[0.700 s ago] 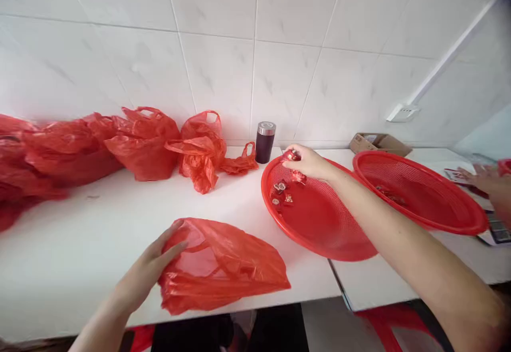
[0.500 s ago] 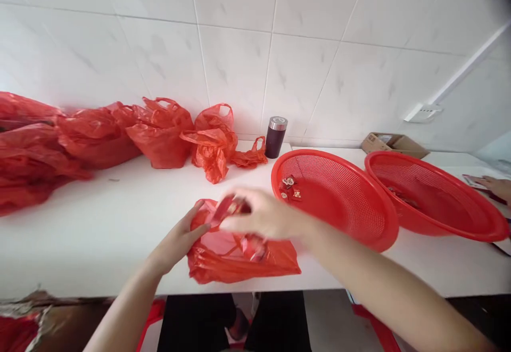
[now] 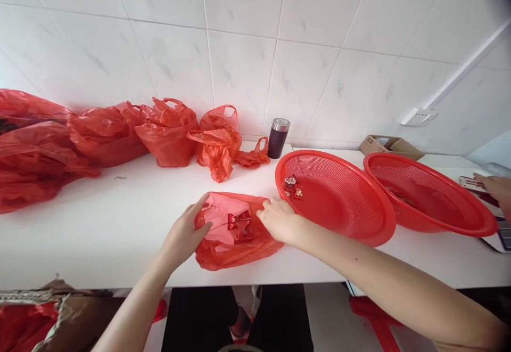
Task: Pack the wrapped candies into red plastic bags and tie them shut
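A thin red plastic bag (image 3: 223, 245) lies on the white counter (image 3: 99, 219) in front of me. My left hand (image 3: 187, 232) pinches the bag's left rim and holds its mouth apart. My right hand (image 3: 279, 219) grips the right rim, fingers curled on the plastic. Inside the bag lie a few red wrapped candies (image 3: 238, 225). To the right a round red mesh basket (image 3: 359, 208) holds a few more wrapped candies (image 3: 292, 186) near its left rim.
A second red mesh basket (image 3: 447, 219) overlaps the first on the right, with another person's hand (image 3: 495, 188) beyond it. Several filled red bags (image 3: 104, 133) line the tiled wall at left. A dark tumbler (image 3: 278, 138) and a cardboard box (image 3: 389, 145) stand at the back.
My right hand left the basket with candies, crossed to the bag and let them go inside it; it now grips the bag's right rim. The view shifted left.
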Demonstrator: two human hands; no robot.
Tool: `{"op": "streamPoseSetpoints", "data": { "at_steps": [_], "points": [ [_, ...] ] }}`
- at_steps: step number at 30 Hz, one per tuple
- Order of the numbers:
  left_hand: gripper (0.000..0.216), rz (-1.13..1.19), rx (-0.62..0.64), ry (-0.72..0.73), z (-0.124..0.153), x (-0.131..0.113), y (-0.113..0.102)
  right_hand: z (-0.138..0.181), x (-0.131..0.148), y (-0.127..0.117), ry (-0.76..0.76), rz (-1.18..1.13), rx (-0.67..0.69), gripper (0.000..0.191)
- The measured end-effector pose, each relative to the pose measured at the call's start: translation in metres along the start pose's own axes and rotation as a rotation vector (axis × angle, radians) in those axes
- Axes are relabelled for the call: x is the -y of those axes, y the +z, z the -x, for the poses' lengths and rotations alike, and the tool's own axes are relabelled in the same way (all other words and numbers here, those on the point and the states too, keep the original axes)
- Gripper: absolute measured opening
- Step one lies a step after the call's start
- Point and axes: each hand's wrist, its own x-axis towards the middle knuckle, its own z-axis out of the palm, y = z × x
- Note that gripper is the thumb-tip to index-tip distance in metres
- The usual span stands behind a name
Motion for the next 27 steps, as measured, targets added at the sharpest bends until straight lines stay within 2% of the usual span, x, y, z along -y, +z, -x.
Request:
{"op": "streamPoseSetpoints", "data": {
  "at_steps": [3,5,7,9,11,13,15,16,18,21,27],
  "points": [
    [0.067,0.063,-0.088,0.009,0.001,0.001,0.001,0.017,-0.001,-0.008,-0.016,0.009,-0.021,0.024],
    [0.069,0.174,-0.149,0.014,0.006,0.001,0.002,0.024,-0.013,-0.023,-0.065,-0.156,-0.131,0.024],
    [0.072,0.301,-0.196,-0.029,0.015,0.003,0.003,0.024,-0.039,-0.039,-0.030,-0.352,-0.281,0.027],
    [0.075,0.414,-0.202,-0.121,0.025,0.007,0.002,0.017,-0.076,-0.048,0.106,-0.401,-0.340,0.032],
    [0.075,0.498,-0.188,-0.216,0.035,0.012,0.002,0.003,-0.115,-0.044,0.209,-0.322,-0.237,0.045],
    [0.074,0.553,-0.178,-0.285,0.042,0.016,0.001,-0.012,-0.146,-0.028,0.240,-0.295,-0.127,0.078],
    [0.072,0.584,-0.179,-0.336,0.046,0.019,0.000,-0.024,-0.165,-0.006,0.246,-0.296,-0.065,0.101],
    [0.072,0.592,-0.182,-0.361,0.047,0.020,0.000,-0.030,-0.169,0.004,0.245,-0.296,-0.050,0.104],
    [0.073,0.589,-0.194,-0.403,0.047,0.021,0.000,-0.037,-0.173,0.022,0.241,-0.293,-0.051,0.098],
    [0.076,0.566,-0.197,-0.431,0.044,0.023,0.000,-0.042,-0.171,0.038,0.242,-0.289,-0.107,0.079],
    [0.075,0.524,-0.144,-0.418,0.035,0.030,0.002,-0.046,-0.174,0.043,0.275,-0.399,-0.230,0.045]
  ]
}}
